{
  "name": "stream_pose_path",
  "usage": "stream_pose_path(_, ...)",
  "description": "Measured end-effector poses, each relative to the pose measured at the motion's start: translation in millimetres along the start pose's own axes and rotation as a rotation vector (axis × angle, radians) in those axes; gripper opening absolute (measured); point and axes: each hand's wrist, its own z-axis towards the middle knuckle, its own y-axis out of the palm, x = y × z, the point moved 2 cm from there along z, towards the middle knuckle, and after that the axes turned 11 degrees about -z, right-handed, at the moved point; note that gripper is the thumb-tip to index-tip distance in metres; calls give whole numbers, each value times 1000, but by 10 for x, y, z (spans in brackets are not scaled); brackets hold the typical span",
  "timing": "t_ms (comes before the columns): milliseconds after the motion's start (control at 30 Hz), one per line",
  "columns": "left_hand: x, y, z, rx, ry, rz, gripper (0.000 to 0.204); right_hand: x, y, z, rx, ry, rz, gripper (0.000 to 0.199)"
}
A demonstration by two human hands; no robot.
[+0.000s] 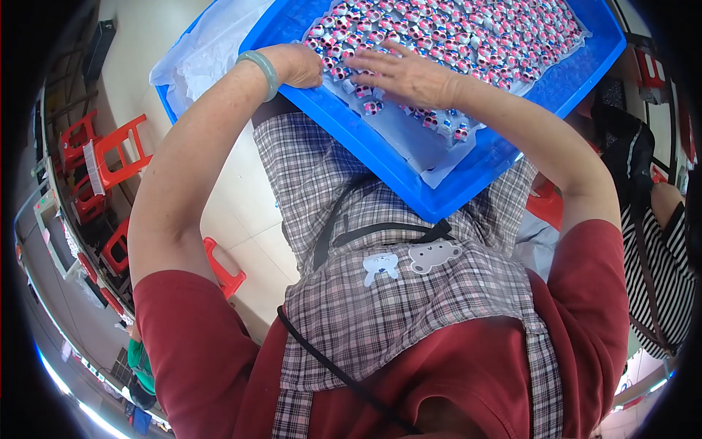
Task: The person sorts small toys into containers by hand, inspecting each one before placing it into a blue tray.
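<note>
A blue plastic tray [344, 139] is in front of me, tilted in the view. Rows of small pink, white and blue figurines [439, 33] cover most of the white paper liner [409, 146] inside it. My left hand [296, 66], with a pale green bangle on its wrist, is curled at the tray's left rim. Its fingertips are turned down out of sight, so what they hold, if anything, is hidden. My right hand [409, 77] lies palm down over the figurines nearest me, its fingers spread. A few figurines stand apart near the liner's close edge.
Another blue tray with white paper [201, 73] lies beyond the left rim. Red plastic stools [117, 154] stand on the floor at left. Close by on the right is a person in striped clothing [658, 271]. A person in green [139, 362] is at lower left.
</note>
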Motion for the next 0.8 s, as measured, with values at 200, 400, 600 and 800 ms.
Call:
stream_pose_path(200,244,-62,-151,488,-131,-204,26,-128,-139,-260,-463,220,226,31)
stream_pose_path(400,556,-75,20,343,-19,-373,29,-610,218,-220,-505,210,369,25)
stream_pose_path(600,584,-10,103,345,13,-449,29,-605,105,-126,-350,389,319,29)
stream_pose_path(800,561,-24,63,407,-42,-464,27,-344,3,-44,-314,446,214,30)
